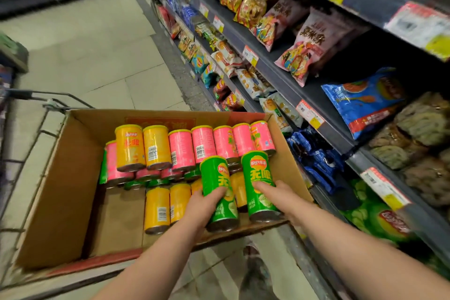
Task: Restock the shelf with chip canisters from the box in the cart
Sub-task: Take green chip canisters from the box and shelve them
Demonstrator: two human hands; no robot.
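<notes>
An open cardboard box (60,178) sits in a wire cart (29,143) and holds several pink canisters (202,145), yellow canisters (129,147) and green ones lying in rows. My left hand (202,204) grips one green chip canister (219,190) around its lower half. My right hand (277,197) grips a second green canister (259,182) beside it. Both canisters are lifted above the box's near right corner, lids pointing away from me. The shelf (316,105) stands to the right.
The shelf rows hold snack bags (309,46), blue packets (314,153) and green chip bags (372,217), with price tags (309,113) on the edges. Tiled aisle floor (92,51) stretches ahead. Another shelf unit runs along the far left.
</notes>
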